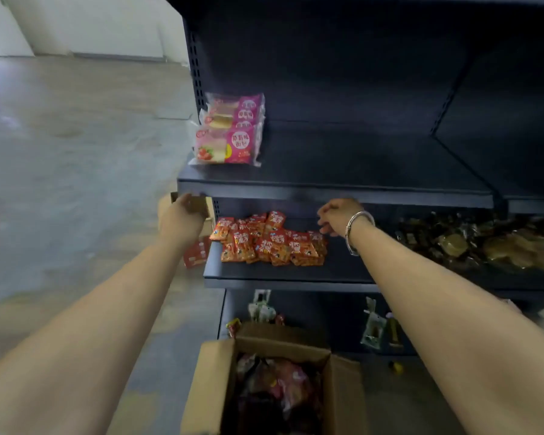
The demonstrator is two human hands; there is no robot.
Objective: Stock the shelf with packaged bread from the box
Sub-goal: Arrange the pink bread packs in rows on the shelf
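Several pink packaged breads (230,130) lie stacked at the left end of the upper dark shelf (333,191). At the bottom of the view, an open cardboard box (208,387) holds more reddish packages (283,384). My left hand (184,216) is blurred, just below the shelf's left corner, with nothing seen in it. My right hand (336,218), with a silver bracelet on the wrist, hangs under the shelf's front edge, fingers loose and empty.
Red snack packets (270,241) cover the left of the middle shelf, and brown wrapped goods (484,243) sit to the right. A second cardboard box (209,211) stands beside the shelf behind my left hand. Hanging packets (372,328) fill the lowest level. Bare concrete floor lies to the left.
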